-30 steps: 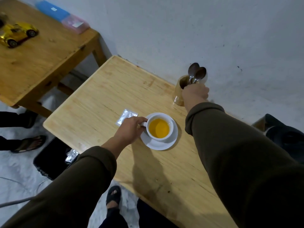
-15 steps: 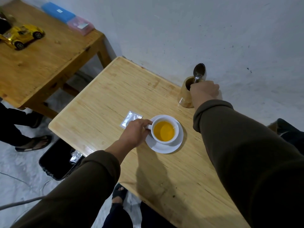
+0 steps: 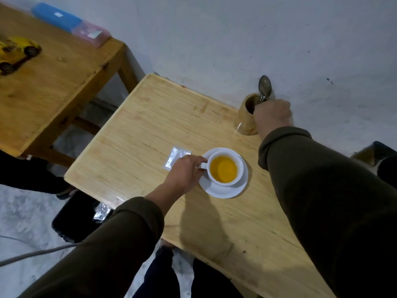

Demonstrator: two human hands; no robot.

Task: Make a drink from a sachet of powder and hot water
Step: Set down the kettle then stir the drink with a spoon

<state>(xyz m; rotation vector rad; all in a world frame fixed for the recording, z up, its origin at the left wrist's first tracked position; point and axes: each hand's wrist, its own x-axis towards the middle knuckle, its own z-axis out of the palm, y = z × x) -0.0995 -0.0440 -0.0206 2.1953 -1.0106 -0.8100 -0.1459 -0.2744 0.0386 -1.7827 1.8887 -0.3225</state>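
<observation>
A white cup point(image 3: 241, 166) full of orange-yellow drink stands on a white saucer point(image 3: 223, 192) on the light wooden table point(image 3: 139, 134). My left hand point(image 3: 184, 173) pinches the cup's handle from the left. A silver sachet point(image 3: 174, 157) lies flat just left of that hand, partly under my fingers. At the table's far edge by the wall stands a tan wooden holder point(image 3: 242, 120). A metal spoon point(image 3: 265, 85) sticks bowl-up out of it. My right hand point(image 3: 271, 114) is closed over the holder's rim, and the spoon's neck runs into my fingers.
A black bin point(image 3: 71, 220) holding a torn silver wrapper sits on the floor left of the table. A second wooden table point(image 3: 53, 87) at upper left carries a yellow toy car point(image 3: 17, 53) and a blue box point(image 3: 55, 17). A dark object point(image 3: 385, 162) sits at the right edge.
Two spoon bowls showed above the holder a second ago; only one shows now. My right hand has stayed at the holder, my left on the cup handle. The view drifted left.
</observation>
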